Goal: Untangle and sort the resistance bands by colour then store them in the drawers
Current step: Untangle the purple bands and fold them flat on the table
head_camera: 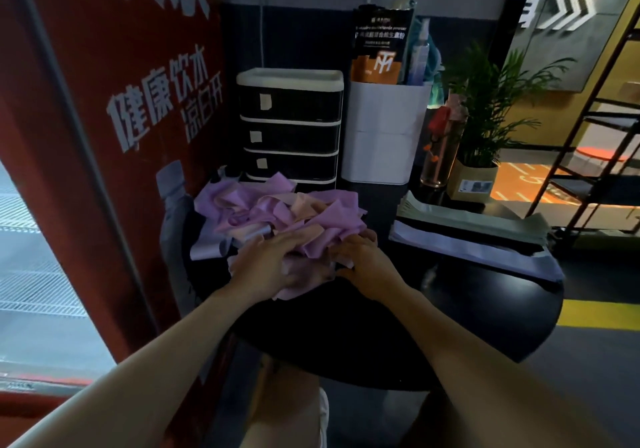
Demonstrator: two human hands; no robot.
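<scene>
A tangled heap of resistance bands (277, 212) in purple, pale lilac and peach lies on the round black table (450, 312). Behind it stands a small drawer unit (290, 125) with three dark drawers, all closed, each with a small label. My left hand (266, 260) lies on the near edge of the heap, fingers spread over the bands. My right hand (360, 257) is at the heap's near right side, its fingers curled into the purple bands.
A white bin (384, 136) holding a brochure and bottles stands right of the drawers. A bottle (441, 143) and a potted plant (485, 129) sit at the back right. Flat folded bands (474, 240) lie across the table's right side. A red panel (86, 136) rises on the left.
</scene>
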